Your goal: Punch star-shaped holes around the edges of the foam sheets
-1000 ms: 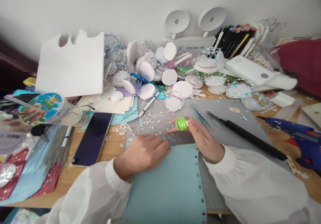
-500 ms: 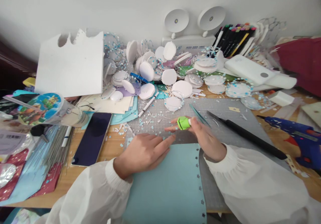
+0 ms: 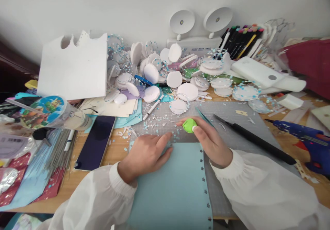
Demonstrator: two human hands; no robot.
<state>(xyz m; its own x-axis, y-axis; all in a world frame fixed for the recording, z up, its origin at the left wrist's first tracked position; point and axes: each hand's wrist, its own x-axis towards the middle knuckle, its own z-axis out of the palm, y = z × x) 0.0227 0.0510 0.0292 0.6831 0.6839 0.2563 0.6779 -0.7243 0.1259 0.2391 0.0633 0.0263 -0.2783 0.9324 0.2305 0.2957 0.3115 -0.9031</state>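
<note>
My right hand (image 3: 207, 139) is closed around a small green punch (image 3: 189, 125) at the top right corner of a light blue paper sheet (image 3: 175, 185). A row of small flower-shaped holes runs down the sheet's right edge. My left hand (image 3: 146, 154) lies flat on the sheet's top left part with its fingers spread, holding nothing. Sheet and hands rest on a grey cutting mat (image 3: 232, 123) strewn with tiny blue paper bits.
A heap of white foam discs (image 3: 177, 79) lies behind the mat. A black knife (image 3: 255, 140) and a blue glue gun (image 3: 304, 137) sit to the right. A phone (image 3: 95, 140), wires and a plastic cup (image 3: 51, 111) sit to the left. A white foam board (image 3: 74, 67) leans at the back left.
My right hand has pressed the green punch down closer to the mat and slightly right. The blue sheet has slid a little upward under my left hand.
</note>
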